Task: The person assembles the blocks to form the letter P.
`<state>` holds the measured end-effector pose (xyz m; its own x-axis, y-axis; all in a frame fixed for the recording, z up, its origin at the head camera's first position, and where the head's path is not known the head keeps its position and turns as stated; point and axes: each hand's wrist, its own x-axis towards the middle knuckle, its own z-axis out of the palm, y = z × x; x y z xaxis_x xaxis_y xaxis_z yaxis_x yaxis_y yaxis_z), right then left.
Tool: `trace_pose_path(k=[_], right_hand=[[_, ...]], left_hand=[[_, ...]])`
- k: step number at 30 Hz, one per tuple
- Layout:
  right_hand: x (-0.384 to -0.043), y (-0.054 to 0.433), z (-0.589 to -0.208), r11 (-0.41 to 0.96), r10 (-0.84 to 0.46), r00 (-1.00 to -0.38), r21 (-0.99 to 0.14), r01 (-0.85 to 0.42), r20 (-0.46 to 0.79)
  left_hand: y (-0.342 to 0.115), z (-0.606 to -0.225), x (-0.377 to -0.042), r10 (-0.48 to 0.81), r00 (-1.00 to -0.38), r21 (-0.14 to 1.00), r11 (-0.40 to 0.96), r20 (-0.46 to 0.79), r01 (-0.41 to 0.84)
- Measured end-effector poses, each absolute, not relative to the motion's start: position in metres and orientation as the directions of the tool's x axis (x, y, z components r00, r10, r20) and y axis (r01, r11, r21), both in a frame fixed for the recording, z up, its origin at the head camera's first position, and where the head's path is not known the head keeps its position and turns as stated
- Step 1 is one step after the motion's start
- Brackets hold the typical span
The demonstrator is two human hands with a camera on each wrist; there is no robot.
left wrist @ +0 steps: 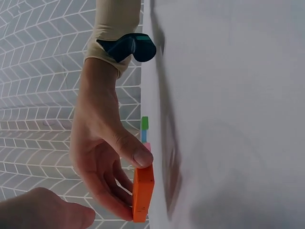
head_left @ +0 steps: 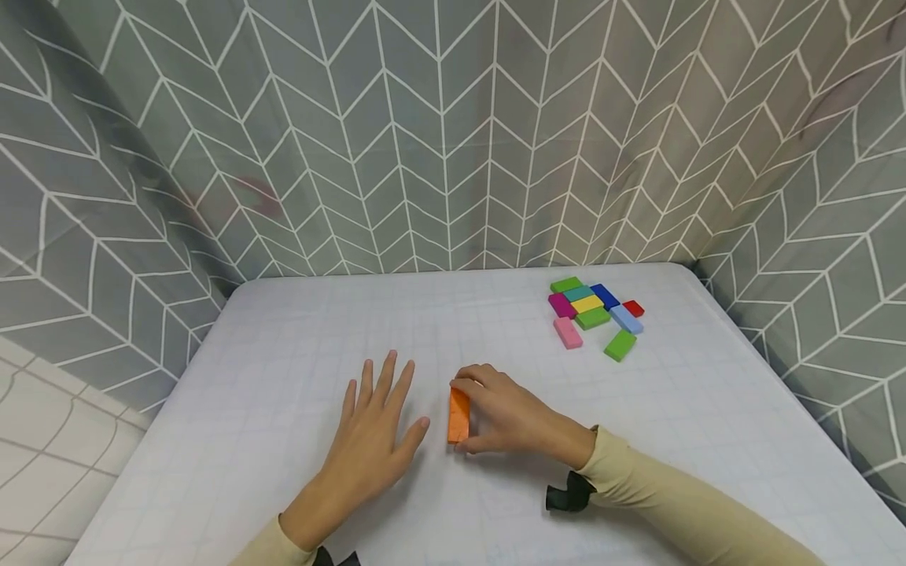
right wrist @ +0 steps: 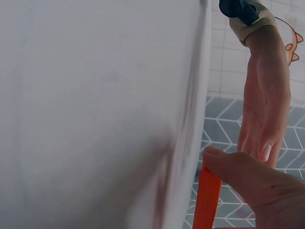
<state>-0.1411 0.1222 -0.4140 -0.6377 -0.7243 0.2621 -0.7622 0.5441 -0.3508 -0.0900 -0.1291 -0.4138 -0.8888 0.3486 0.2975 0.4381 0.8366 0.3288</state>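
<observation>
My right hand [head_left: 506, 413] pinches an orange rectangular block [head_left: 458, 415] by its two short ends, thumb at the near end and fingers at the far end. In the left wrist view the thumb presses one end of the orange block [left wrist: 143, 193] close over the white tabletop. To the left of the block, my left hand [head_left: 378, 436] is held with fingers spread and straight, holding nothing; its thumb points toward the block. The right wrist view shows the right thumb on the end of the orange block [right wrist: 208, 198], with the left hand [right wrist: 264, 105] beyond it.
A cluster of small coloured blocks lies at the back right of the white table [head_left: 283, 338]: a pink block [head_left: 568, 332], a light blue block [head_left: 626, 318], a red block [head_left: 633, 308], a green block [head_left: 620, 345] and several others. A patterned curtain [head_left: 439, 157] stands behind.
</observation>
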Motion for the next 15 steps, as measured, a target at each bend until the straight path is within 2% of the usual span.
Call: trace_pose_path(k=[15], right_hand=[[-0.137,0.105,-0.424,0.556,-0.769,-0.627,-0.353,-0.753,0.127]], left_hand=[[-0.134,-0.433,-0.071,0.355,-0.904,0.382,0.822,0.237,0.422]])
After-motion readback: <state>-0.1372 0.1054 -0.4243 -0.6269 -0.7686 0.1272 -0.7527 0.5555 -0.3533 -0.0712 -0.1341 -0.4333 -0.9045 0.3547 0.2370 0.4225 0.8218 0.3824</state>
